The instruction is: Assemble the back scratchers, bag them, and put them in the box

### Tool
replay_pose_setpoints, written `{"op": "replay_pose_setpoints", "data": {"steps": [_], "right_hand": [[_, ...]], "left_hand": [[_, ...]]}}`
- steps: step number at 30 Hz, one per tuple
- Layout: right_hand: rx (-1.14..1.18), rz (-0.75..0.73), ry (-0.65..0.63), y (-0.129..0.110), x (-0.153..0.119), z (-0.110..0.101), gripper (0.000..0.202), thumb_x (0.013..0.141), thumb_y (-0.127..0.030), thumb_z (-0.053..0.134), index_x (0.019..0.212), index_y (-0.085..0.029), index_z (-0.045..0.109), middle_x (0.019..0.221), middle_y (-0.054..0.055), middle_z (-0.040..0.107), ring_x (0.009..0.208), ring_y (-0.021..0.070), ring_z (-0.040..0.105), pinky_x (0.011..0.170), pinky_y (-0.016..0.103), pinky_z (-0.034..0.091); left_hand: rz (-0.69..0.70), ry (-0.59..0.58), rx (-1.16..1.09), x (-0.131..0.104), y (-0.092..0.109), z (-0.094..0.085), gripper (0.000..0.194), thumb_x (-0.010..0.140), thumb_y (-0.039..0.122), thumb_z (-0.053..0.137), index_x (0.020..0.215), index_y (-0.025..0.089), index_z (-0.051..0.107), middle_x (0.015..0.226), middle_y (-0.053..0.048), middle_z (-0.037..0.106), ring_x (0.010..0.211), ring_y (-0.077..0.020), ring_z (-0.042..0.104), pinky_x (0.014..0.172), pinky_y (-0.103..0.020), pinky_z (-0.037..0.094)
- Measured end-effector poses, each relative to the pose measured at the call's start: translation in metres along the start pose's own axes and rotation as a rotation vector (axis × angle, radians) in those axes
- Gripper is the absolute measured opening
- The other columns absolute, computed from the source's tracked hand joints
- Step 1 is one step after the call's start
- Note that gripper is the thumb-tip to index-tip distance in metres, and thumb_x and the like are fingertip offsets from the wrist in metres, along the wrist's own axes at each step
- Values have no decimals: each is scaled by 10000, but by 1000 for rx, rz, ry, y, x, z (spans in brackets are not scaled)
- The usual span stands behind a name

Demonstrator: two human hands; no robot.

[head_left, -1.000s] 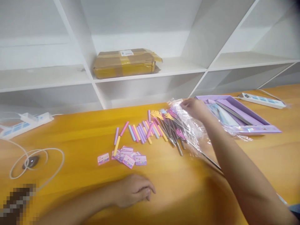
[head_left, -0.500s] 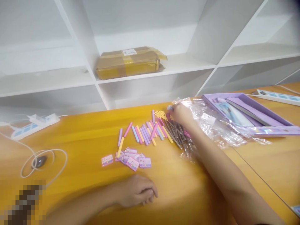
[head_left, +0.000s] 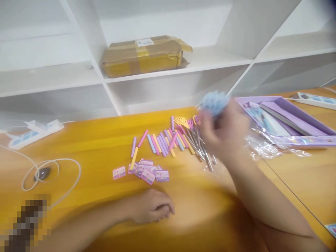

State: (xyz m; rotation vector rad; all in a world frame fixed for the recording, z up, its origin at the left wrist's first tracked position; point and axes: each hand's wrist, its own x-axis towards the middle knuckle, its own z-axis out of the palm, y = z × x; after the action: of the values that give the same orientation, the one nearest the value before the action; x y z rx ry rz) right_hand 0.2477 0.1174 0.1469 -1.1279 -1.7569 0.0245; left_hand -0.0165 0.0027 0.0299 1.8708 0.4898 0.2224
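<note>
Raised over the right side of the pile, my right hand (head_left: 223,133) is blurred, its fingers closed round a light blue spiky object (head_left: 215,102). My left hand (head_left: 154,206) rests on the table with fingers curled and nothing visible in them. Several metal rods (head_left: 196,143) with yellow hand-shaped ends (head_left: 181,121) and pink ends lie left of my right hand. Beside them are several pink, purple, blue and yellow sticks (head_left: 161,144). Small printed cards (head_left: 147,175) overlap in front of the sticks, with one card (head_left: 119,172) apart at the left.
Clear plastic wrapping (head_left: 262,145) lies by a purple box (head_left: 311,140) at the right. White power strips (head_left: 35,133) sit at both sides, with a looped cable (head_left: 77,175) at left. A taped carton (head_left: 144,63) stands on the white shelf behind.
My right hand has risen from the rods and come nearer, lifting the light blue object. My left hand is almost unmoved. The view has shifted slightly.
</note>
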Motion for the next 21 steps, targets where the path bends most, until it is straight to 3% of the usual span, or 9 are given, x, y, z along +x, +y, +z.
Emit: {"op": "replay_pose_setpoints", "data": {"steps": [2, 4, 7, 9, 10, 11, 14, 18, 21], "right_hand": [[-93, -20, -419, -17, -11, 25, 233, 1050, -392, 549, 960, -184, 601, 785, 31, 628, 662, 132, 560, 657, 261, 363], [-202, 59, -680, -26, -14, 47, 213, 1018, -324, 573, 873, -168, 579, 792, 45, 655, 651, 131, 549, 637, 259, 299], [-269, 142, -720, -29, -9, 54, 146, 995, -230, 541, 868, -158, 551, 817, 71, 679, 638, 130, 538, 628, 267, 248], [-254, 168, -690, -27, -2, 43, 166, 1007, -229, 502, 856, -162, 521, 777, 67, 663, 610, 122, 515, 623, 264, 254], [-249, 193, -678, -24, 1, 36, 186, 1013, -240, 492, 842, -167, 502, 750, 60, 649, 596, 117, 501, 622, 262, 261], [-243, 221, -670, -22, 3, 28, 205, 1016, -252, 489, 827, -172, 485, 725, 52, 633, 583, 115, 487, 622, 261, 266], [-225, 289, -668, -16, 7, 13, 236, 1009, -282, 502, 800, -181, 460, 655, 24, 584, 556, 112, 453, 622, 260, 272], [-187, 280, -647, -19, 7, 1, 254, 1016, -309, 499, 798, -185, 463, 624, 5, 568, 549, 110, 447, 634, 259, 283], [-122, 274, -636, -26, 6, -11, 275, 1023, -334, 505, 795, -184, 466, 636, 1, 576, 554, 105, 451, 638, 255, 292]], "left_hand": [[65, 35, 29, -2, -3, 2, 258, 983, 99, 472, 1015, 162, 721, 838, -45, 747, 623, -105, 663, 637, -200, 519], [150, 202, 86, -8, -3, -6, 243, 989, 123, 480, 980, 175, 716, 795, -32, 745, 647, -120, 670, 682, -222, 523], [87, 669, 170, -22, 5, -42, 256, 1035, 186, 435, 954, 192, 677, 786, -21, 715, 684, -136, 661, 700, -244, 513], [-123, 889, 383, -26, 13, -76, 201, 1018, 199, 474, 959, 196, 666, 880, -41, 703, 809, -168, 665, 768, -272, 520], [-260, 935, 559, -26, 17, -91, 206, 1002, 184, 472, 976, 192, 677, 931, -54, 701, 858, -181, 660, 809, -289, 521], [-400, 923, 720, -22, 20, -104, 225, 991, 172, 462, 1008, 189, 686, 982, -67, 699, 896, -190, 658, 839, -302, 521], [-505, 807, 845, 7, 21, -123, 231, 984, 226, 522, 1078, 191, 730, 1087, -99, 724, 1043, -237, 667, 930, -338, 510], [-653, 664, 909, 58, 16, -117, 326, 1006, 364, 540, 929, 148, 772, 902, -151, 760, 916, -294, 719, 922, -416, 521], [-756, 608, 952, 79, 15, -109, 347, 1006, 375, 552, 923, 130, 783, 847, -164, 765, 877, -302, 744, 1006, -471, 499]]}}
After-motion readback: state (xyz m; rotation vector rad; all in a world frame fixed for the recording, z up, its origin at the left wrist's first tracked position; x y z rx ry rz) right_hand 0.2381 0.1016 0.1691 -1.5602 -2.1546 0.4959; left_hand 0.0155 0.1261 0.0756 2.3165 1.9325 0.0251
